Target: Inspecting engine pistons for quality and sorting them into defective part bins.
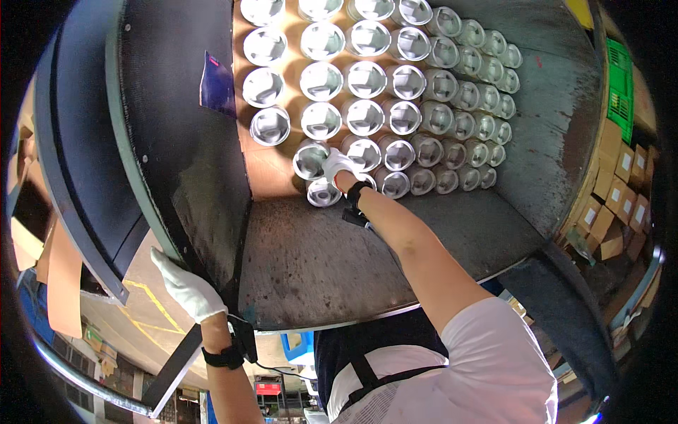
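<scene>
The person leans over a deep, dark bin, and inside it the clear round jars [321, 121] stand in rows on a brown cardboard sheet [272, 175]. The sheet probably serves to give them a flat and clean base. Most jars stand close to their neighbours, perhaps to save room and to support one another, while the leftmost column stands a little apart from the next one.

The right hand [340, 167], in a white glove, reaches down among the jars near the person, between a jar [309, 160] on its left and another jar [363, 153] on its right. The fingers are partly hidden, so one cannot tell whether they close on a jar or only touch it.

The left hand [187, 288], gloved also, holds nothing. It lies with fingers stretched along the rim of the left wall [180, 159], and this seems to steady the body while the other arm extends far inside. Both gloves perhaps keep the jars free from finger marks.

A blue card [217, 85] stands by the same wall, beside the leftmost jars.
</scene>
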Tool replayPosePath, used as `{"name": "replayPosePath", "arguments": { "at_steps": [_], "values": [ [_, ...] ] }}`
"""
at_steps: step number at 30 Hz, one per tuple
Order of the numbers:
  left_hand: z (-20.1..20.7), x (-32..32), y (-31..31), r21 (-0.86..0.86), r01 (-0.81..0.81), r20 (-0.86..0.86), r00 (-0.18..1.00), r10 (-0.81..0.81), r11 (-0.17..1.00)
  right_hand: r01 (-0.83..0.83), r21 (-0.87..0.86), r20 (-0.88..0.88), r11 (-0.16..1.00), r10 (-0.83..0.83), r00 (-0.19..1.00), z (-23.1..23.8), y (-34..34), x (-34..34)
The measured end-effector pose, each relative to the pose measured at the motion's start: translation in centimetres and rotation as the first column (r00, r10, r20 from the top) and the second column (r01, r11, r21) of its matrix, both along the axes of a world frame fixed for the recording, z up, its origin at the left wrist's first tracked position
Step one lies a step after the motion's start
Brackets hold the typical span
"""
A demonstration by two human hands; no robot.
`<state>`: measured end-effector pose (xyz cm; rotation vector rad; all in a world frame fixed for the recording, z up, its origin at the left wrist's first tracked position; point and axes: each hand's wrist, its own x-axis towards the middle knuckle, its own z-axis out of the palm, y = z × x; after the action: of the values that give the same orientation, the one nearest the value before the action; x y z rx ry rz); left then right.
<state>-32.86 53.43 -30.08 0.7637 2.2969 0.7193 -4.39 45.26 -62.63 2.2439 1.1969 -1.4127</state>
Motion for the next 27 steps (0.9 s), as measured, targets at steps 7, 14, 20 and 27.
{"name": "replayPosePath", "arguments": {
  "at_steps": [7,14,20,27],
  "values": [
    [0.4,-2.6,-1.6,-0.053,0.05,-0.104,0.993,-0.055,0.997,0.06,-0.078,-0.014,0.995,-0.061,0.998,1.1,1.0,-2.2],
    [-0.5,-1.5,-1.9,-0.037,0.164,-0.212,0.963,-0.168,0.986,0.215,-0.013,-0.095,0.976,-0.216,0.972,3.6,0.3,0.8],
    [0.3,-0.4,-1.2,-0.043,0.177,-0.138,0.974,-0.182,0.983,-0.088,0.011,0.087,0.996,0.086,0.992,8.6,2.8,-0.1],
    [0.0,-1.4,-1.4,-0.036,0.177,-0.15,0.972,-0.18,0.984,-0.424,-0.035,0.286,0.905,0.415,0.864,6.8,3.5,-0.9]
  ]
}}
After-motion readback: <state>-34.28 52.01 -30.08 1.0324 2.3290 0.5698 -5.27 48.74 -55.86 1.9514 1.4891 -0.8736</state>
